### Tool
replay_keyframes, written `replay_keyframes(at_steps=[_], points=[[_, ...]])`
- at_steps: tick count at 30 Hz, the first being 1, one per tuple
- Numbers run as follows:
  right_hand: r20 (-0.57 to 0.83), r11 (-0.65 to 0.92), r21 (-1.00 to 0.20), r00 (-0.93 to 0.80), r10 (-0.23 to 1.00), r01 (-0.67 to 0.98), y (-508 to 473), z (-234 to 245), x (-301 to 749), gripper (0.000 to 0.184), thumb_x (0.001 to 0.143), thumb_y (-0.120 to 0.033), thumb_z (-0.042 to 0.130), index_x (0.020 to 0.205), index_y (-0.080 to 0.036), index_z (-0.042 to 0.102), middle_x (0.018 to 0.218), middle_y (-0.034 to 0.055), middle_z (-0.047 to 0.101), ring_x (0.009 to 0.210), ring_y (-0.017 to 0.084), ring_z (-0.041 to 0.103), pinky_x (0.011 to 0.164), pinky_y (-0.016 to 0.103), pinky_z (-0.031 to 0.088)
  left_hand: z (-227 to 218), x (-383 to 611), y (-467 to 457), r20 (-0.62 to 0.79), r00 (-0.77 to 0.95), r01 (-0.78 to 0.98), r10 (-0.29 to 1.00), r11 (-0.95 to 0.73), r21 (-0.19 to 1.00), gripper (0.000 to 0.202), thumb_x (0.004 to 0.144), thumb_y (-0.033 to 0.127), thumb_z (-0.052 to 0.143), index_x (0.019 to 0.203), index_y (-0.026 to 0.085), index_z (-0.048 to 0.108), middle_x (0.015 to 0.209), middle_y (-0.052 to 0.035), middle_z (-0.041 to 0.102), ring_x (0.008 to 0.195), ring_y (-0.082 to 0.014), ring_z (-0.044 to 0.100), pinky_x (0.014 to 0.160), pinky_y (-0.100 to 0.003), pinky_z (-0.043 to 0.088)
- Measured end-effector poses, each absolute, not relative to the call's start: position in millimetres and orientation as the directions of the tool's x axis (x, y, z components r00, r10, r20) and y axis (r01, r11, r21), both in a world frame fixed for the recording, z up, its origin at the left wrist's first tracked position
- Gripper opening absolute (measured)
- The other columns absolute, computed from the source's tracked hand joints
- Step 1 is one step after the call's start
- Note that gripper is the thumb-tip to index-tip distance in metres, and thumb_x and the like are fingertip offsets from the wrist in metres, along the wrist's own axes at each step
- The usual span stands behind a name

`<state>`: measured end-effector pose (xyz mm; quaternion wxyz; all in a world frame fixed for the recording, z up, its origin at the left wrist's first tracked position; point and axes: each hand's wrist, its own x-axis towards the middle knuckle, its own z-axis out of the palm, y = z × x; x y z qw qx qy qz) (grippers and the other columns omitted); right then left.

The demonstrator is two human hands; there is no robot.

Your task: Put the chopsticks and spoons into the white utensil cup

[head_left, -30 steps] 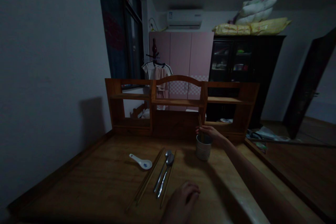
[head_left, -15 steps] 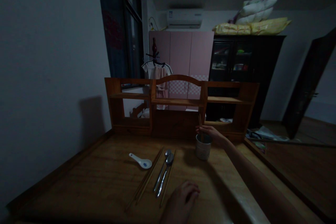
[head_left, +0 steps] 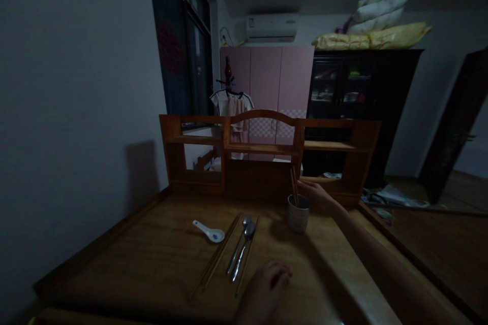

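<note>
A light-coloured cup point(head_left: 298, 219) stands on the wooden table with chopsticks point(head_left: 294, 187) leaning upright in it. My right hand point(head_left: 317, 194) is just behind and right of the cup, fingers stretched out near the chopsticks and not wrapped round them. Low in the view, my left hand point(head_left: 267, 282) rests on the table, loosely curled, with a gap between thumb and fingers and nothing in it. Left of it lie a single chopstick point(head_left: 247, 256), two metal spoons point(head_left: 241, 254), more chopsticks point(head_left: 219, 256) and a white ceramic spoon point(head_left: 209, 232).
A wooden shelf unit point(head_left: 263, 148) runs along the table's far edge. The wall point(head_left: 95, 111) borders the table on the left. Beyond the shelf stand a pink wardrobe point(head_left: 265, 78) and a dark cabinet point(head_left: 396, 91).
My right hand has let go of the chopsticks, which now lean in the cup, and has shifted slightly right of them. The view has turned a little left; my left hand stays resting.
</note>
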<state>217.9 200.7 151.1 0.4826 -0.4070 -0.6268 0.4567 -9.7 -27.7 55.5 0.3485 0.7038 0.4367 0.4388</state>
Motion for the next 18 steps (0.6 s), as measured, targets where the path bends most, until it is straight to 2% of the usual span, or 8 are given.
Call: replay_keyframes(at_steps=[6,8,9,11,13,14,15,18], points=[[0.446,0.422,-0.882,0.081,0.891,0.211,165.3,170.0,230.5,0.042,0.08,-0.047,0.065,0.11,-0.017,0.062,0.115,0.0111,0.063,0.113,0.031,0.053,0.1,0.043,0.038,51.0,-22.0,-20.3,0.226,0.017,0.256,0.974,-0.222,0.941,0.034,0.09,0.043,0.044,0.094,0.019,0.068,0.099,-0.0056,0.068,0.086,-0.0182,0.064,0.074,-0.026,0.05],[0.513,0.467,-0.842,0.136,0.847,0.27,130.7,171.8,228.7,0.044,0.082,-0.049,0.061,0.115,-0.019,0.058,0.114,0.0104,0.063,0.111,0.03,0.054,0.098,0.043,0.039,54.5,-40.2,-19.8,0.264,-0.094,0.333,0.96,-0.219,0.917,0.031,0.088,0.041,0.047,0.093,0.019,0.067,0.098,-0.0065,0.068,0.088,-0.0193,0.064,0.076,-0.027,0.05],[0.588,0.511,-0.782,0.15,0.795,0.356,109.0,170.8,225.6,0.043,0.084,-0.049,0.058,0.116,-0.02,0.057,0.111,0.0102,0.064,0.105,0.029,0.058,0.093,0.041,0.043,57.4,-51.5,-20.5,0.28,-0.146,0.377,0.949,-0.209,0.902,0.028,0.088,0.039,0.047,0.094,0.019,0.066,0.099,-0.0066,0.068,0.089,-0.0195,0.063,0.077,-0.028,0.05],[0.636,0.534,-0.712,0.095,0.766,0.455,61.5,163.9,213.9,0.039,0.089,-0.047,0.052,0.119,-0.022,0.056,0.105,0.0096,0.066,0.097,0.027,0.062,0.083,0.035,0.048,63.7,-75.6,-23.8,0.287,-0.226,0.49,0.931,-0.146,0.859,0.026,0.088,0.034,0.045,0.094,0.019,0.065,0.097,-0.0067,0.067,0.086,-0.0197,0.064,0.075,-0.029,0.05],[0.601,0.513,-0.7,0.021,0.799,0.498,17.6,149.7,195.1,0.037,0.091,-0.046,0.049,0.12,-0.024,0.054,0.096,0.009,0.067,0.087,0.025,0.064,0.065,0.029,0.05,67.9,-96.8,-29.0,0.3,-0.306,0.633,0.904,-0.042,0.773,0.025,0.089,0.028,0.041,0.094,0.02,0.065,0.095,-0.0064,0.066,0.084,-0.0201,0.064,0.076,-0.03,0.05],[0.561,0.496,-0.7,-0.033,0.827,0.514,-0.1,140.3,183.3,0.037,0.09,-0.047,0.049,0.12,-0.025,0.054,0.089,0.0079,0.068,0.08,0.025,0.065,0.054,0.026,0.047,68.4,-105.1,-31.9,0.319,-0.321,0.697,0.892,-0.006,0.717,0.025,0.088,0.024,0.041,0.095,0.02,0.065,0.096,-0.0065,0.066,0.087,-0.0203,0.063,0.077,-0.03,0.049],[0.516,0.485,-0.702,-0.098,0.851,0.522,-13.9,129.8,170.0,0.035,0.09,-0.047,0.048,0.117,-0.025,0.055,0.083,0.0067,0.067,0.074,0.024,0.065,0.05,0.025,0.045,67.9,-111.5,-34.8,0.335,-0.332,0.756,0.882,0.036,0.654,0.026,0.088,0.021,0.04,0.096,0.02,0.064,0.1,-0.0071,0.065,0.09,-0.0206,0.063,0.078,-0.03,0.049],[0.368,0.441,-0.698,-0.246,0.897,0.564,-31.9,96.6,125.1,0.032,0.091,-0.044,0.045,0.111,-0.023,0.058,0.065,0.0035,0.065,0.056,0.022,0.062,0.051,0.028,0.045,62.5,-121.4,-41.2,0.335,-0.336,0.876,0.88,0.162,0.454,0.027,0.087,0.017,0.041,0.104,0.019,0.062,0.112,-0.0101,0.062,0.096,-0.0224,0.062,0.076,-0.029,0.047]])
